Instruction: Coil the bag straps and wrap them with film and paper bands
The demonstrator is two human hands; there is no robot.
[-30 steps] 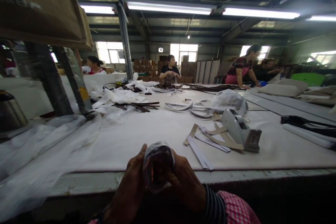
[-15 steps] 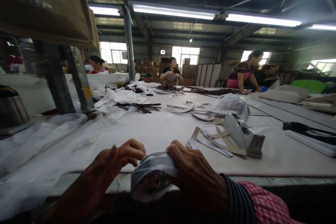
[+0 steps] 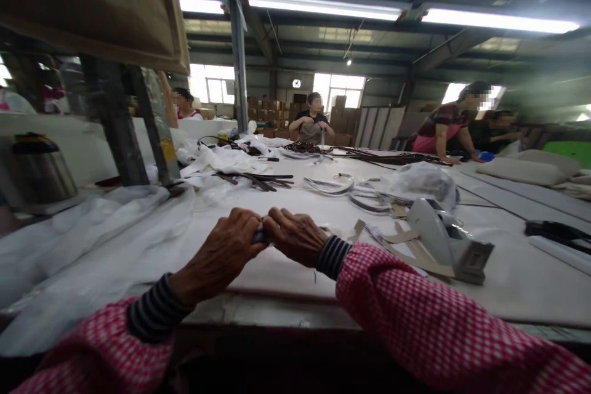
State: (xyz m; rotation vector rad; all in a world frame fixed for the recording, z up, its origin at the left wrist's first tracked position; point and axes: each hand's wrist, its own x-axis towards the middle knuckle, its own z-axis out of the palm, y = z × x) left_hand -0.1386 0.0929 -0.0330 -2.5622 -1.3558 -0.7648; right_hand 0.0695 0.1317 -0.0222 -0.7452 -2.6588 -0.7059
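Note:
My left hand (image 3: pixel 231 243) and my right hand (image 3: pixel 295 235) meet above the front of the white table, knuckles up and fingers curled in. Between them shows a small piece of a grey wrapped bundle (image 3: pixel 260 234); my hands hide nearly all of it. Both hands are closed around it. Beyond them on the table lie loops of grey wrapped strap (image 3: pixel 330 187) with a brass-coloured fitting. To the right of my right hand, cut strips of card and paper (image 3: pixel 406 249) lie beside a grey tape dispenser (image 3: pixel 446 240).
Crumpled clear plastic (image 3: pixel 106 240) covers the left side, near metal posts (image 3: pixel 150 129) and a steel flask (image 3: pixel 44 169). Dark brown straps (image 3: pixel 265 180) lie farther back. A plastic-wrapped bundle (image 3: pixel 422 183) sits behind the dispenser. Co-workers (image 3: pixel 314 117) are across the table.
Both hands have moved up and away from the table's front edge and come together. My left hand, apart from the bundle before, now closes on it. The view has shifted left.

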